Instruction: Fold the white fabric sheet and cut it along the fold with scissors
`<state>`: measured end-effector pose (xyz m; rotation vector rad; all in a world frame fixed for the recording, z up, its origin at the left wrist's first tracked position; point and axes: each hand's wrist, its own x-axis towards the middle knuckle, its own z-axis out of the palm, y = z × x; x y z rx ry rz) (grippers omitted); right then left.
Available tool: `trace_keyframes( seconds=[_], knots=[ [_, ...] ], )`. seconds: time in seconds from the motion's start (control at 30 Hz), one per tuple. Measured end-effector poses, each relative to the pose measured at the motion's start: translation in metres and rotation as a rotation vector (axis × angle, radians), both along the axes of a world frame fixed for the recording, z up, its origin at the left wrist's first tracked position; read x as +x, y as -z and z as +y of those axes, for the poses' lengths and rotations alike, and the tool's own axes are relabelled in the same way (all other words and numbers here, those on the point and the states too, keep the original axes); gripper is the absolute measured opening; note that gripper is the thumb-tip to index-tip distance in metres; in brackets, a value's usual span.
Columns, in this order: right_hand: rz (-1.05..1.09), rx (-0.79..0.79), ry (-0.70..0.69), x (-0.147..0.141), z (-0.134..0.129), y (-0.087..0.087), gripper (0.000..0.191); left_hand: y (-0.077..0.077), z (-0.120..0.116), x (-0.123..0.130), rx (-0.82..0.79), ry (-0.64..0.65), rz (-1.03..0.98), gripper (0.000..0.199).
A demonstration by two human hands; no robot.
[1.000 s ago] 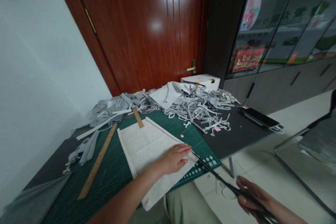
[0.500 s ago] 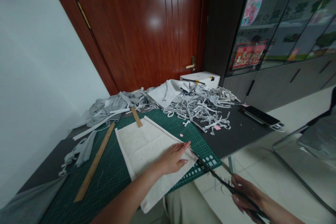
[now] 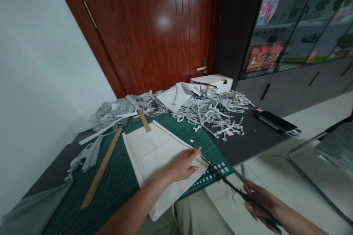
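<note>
My left hand (image 3: 183, 166) lies flat with outstretched fingers on a cream piece of fabric (image 3: 150, 154), close to its right corner. The fabric has rolled or folded edges, and its near end hangs over the front of the table. In my right hand (image 3: 260, 202), off the table's front edge at the lower right, is a large dark pair of scissors (image 3: 227, 181). One long blade runs to the fabric's edge by my left fingertips; a paler part angles up beside my right hand. Whether the tip lies under or over the cloth is hard to tell.
A green cutting mat (image 3: 116, 187) lies under the fabric, with a wooden ruler (image 3: 102, 167) on the left and a shorter wooden strip (image 3: 144, 121) on the fabric. Grey fabric scraps (image 3: 212, 106) pile up behind. A phone (image 3: 275, 122) lies at the table's right end.
The view has shifted slightly. Both hands and the scissors keep nearly the same place on the fabric, with no clear movement.
</note>
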<state>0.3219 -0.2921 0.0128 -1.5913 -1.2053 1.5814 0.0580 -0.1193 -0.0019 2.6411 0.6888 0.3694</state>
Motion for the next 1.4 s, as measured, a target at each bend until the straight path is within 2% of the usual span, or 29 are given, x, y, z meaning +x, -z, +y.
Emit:
trace_keyframes(
  seconds=[0.33, 0.53, 0.7, 0.87, 1.1, 1.4],
  knots=[
    [-0.019, -0.001, -0.016, -0.004, 0.002, -0.007, 0.062, 0.0, 0.0, 0.0, 0.004, 0.007, 0.004, 0.083],
    [-0.032, 0.0, 0.061, -0.007, 0.001, -0.005, 0.06, -0.002, -0.001, 0.0, -0.001, 0.002, 0.009, 0.081],
    [-0.074, 0.012, 0.135, -0.013, -0.004, -0.012, 0.065, -0.002, -0.001, 0.0, -0.003, 0.001, 0.009, 0.08],
    [-0.106, 0.025, 0.055, -0.015, -0.002, -0.017, 0.068, -0.001, 0.0, 0.0, -0.017, 0.002, 0.001, 0.079],
    [-0.092, -0.002, 0.129, -0.014, -0.007, -0.009, 0.062, -0.002, 0.0, 0.0, -0.009, 0.009, -0.002, 0.078],
    [-0.038, 0.012, 0.153, -0.008, -0.008, 0.008, 0.057, -0.002, -0.002, 0.0, 0.028, 0.0, 0.023, 0.073]
  ],
)
